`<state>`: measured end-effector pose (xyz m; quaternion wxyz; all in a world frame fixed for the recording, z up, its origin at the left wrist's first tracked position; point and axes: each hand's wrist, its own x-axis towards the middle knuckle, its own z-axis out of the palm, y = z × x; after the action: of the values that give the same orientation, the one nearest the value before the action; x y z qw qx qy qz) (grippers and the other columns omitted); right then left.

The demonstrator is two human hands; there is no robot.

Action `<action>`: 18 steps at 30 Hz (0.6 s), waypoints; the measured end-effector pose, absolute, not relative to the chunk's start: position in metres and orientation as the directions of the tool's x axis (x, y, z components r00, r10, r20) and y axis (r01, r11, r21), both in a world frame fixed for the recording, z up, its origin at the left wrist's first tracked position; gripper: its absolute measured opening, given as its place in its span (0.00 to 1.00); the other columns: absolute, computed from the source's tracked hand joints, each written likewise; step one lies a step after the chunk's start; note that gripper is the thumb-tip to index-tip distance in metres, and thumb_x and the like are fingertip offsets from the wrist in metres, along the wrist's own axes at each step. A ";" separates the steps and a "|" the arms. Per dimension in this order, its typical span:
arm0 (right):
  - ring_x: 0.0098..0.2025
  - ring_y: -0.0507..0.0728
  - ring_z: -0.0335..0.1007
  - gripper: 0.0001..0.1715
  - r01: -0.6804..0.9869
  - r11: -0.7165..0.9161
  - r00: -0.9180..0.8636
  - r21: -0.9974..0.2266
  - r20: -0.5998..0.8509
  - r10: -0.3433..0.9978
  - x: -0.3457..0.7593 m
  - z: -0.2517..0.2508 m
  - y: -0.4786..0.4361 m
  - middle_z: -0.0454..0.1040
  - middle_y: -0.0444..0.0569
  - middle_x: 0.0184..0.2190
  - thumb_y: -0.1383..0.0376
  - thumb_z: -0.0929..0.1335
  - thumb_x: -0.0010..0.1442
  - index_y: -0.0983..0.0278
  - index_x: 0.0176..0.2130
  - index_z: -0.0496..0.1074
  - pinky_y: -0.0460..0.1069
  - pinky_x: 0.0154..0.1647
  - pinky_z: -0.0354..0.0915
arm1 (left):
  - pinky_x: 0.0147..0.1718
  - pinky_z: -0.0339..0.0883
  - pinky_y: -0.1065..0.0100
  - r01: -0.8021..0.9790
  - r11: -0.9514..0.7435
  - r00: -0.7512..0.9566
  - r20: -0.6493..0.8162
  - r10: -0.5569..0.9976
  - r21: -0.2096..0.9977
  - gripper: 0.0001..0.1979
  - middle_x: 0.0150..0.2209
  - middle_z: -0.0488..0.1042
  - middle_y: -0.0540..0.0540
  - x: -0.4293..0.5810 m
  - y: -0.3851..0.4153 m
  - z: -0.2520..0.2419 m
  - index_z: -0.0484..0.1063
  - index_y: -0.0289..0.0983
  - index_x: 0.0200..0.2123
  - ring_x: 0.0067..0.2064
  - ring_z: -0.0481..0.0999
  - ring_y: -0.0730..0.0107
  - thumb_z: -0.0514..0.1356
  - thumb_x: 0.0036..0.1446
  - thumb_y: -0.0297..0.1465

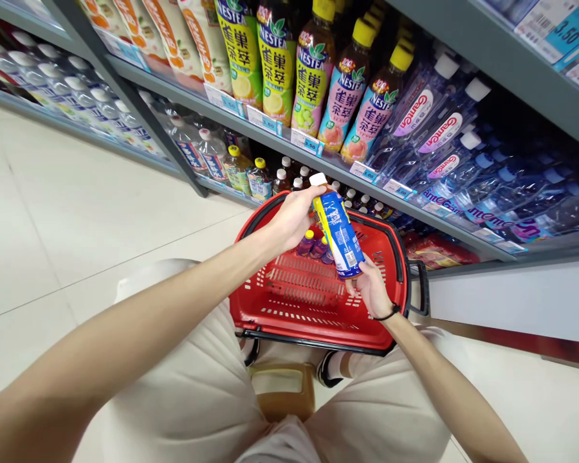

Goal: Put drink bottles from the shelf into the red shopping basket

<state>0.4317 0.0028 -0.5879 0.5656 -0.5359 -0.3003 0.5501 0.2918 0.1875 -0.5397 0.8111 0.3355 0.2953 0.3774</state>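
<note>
A blue and yellow drink bottle (340, 235) with a white cap is held tilted over a red shopping basket (294, 305). My left hand (296, 215) is closed around its neck, just below the cap. At the bottle's base, my right hand (369, 283), with a dark band at the wrist, grips with thumb and fingers. Beneath the held bottle, several small purple bottles (307, 243) with yellow caps show at the far end of the basket; the held bottle partly covers them.
Store shelves stand ahead, with Nestea bottles (313, 74) and clear water bottles (437, 128). More bottles (260, 180) fill the bottom shelf behind the basket. A black basket handle (419, 289) juts out at the right. A brown stool (284, 392) shows between my legs.
</note>
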 end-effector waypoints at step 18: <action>0.19 0.49 0.64 0.22 -0.277 -0.176 0.224 -0.945 -0.241 0.944 0.437 -0.597 0.000 0.75 0.43 0.32 0.50 0.74 0.62 0.60 0.47 0.71 0.45 0.17 0.57 | 0.48 0.70 0.62 -0.429 0.495 0.584 -0.187 0.790 0.756 0.09 0.42 0.81 0.42 0.292 0.184 -0.532 0.79 0.32 0.41 0.42 0.77 0.64 0.64 0.61 0.32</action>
<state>0.4371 -0.0005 -0.5968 0.5636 -0.5424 -0.3074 0.5419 0.2916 0.1840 -0.5323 0.8225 0.3395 0.2663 0.3705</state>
